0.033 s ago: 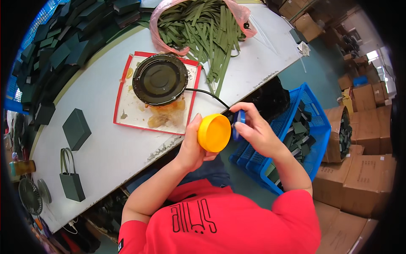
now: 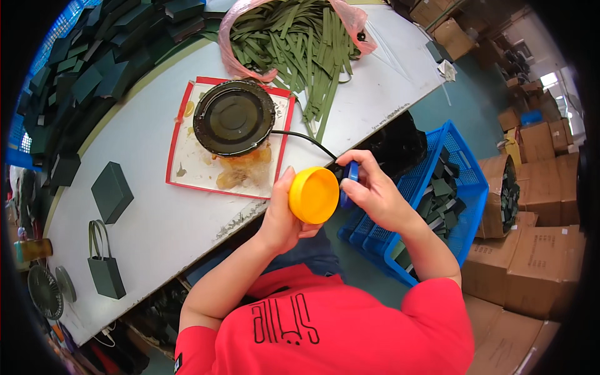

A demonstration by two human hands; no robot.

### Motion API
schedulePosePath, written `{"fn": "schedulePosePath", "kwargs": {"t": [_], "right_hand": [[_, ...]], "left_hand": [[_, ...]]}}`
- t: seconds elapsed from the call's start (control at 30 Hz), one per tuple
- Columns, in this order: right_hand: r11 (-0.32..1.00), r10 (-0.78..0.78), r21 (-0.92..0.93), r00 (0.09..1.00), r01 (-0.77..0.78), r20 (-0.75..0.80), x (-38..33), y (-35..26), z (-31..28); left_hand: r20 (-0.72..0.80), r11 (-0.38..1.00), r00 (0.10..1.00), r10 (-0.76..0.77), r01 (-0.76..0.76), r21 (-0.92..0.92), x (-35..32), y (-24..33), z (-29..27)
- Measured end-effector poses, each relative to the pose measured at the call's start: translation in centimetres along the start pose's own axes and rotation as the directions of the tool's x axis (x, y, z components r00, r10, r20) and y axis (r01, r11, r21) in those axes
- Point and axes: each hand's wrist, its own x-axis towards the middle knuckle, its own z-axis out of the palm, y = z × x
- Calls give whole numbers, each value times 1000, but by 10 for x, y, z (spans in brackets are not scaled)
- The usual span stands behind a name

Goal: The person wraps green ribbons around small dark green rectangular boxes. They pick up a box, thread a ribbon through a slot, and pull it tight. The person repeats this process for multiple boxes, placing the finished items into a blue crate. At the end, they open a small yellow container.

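Observation:
My left hand [image 2: 279, 215] is closed around the side of a yellow round plastic tub [image 2: 314, 195], whose hollow face is turned up toward me. My right hand [image 2: 375, 194] pinches a small blue round lid [image 2: 350, 185] on edge between thumb and fingers, just right of the tub. Both are held in the air past the table's front edge. Beyond them, a black round pot [image 2: 235, 117] with a dark lid sits on a stained, red-edged board [image 2: 178, 169], and a black cord [image 2: 306, 135] runs from it toward my right hand.
A pink plastic bag [image 2: 226, 47] of green ribbon strips lies at the back. Dark green boxes [image 2: 112, 192] are piled far left; one small box with a ribbon handle [image 2: 106, 275] lies near left. Blue crates [image 2: 465, 250] and cartons [image 2: 544, 265] stand right.
Both hands have shifted very slightly left with the tub and the lid. My grip on each looks the same.

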Motion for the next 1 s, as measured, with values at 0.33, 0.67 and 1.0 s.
{"fn": "schedulePosePath", "kwargs": {"t": [0.33, 0.67, 1.0], "right_hand": [[770, -371, -561, 929, 303, -8, 13, -21, 7], [592, -485, -752, 873, 291, -44, 20, -28, 11], [607, -548, -701, 836, 374, -28, 17, -22, 6]], "left_hand": [[11, 973, 977, -214, 215, -88, -7, 14, 11], [22, 986, 986, -167, 167, -21, -6, 7, 10], [58, 984, 984, -171, 173, -37, -11, 9, 8]]}}
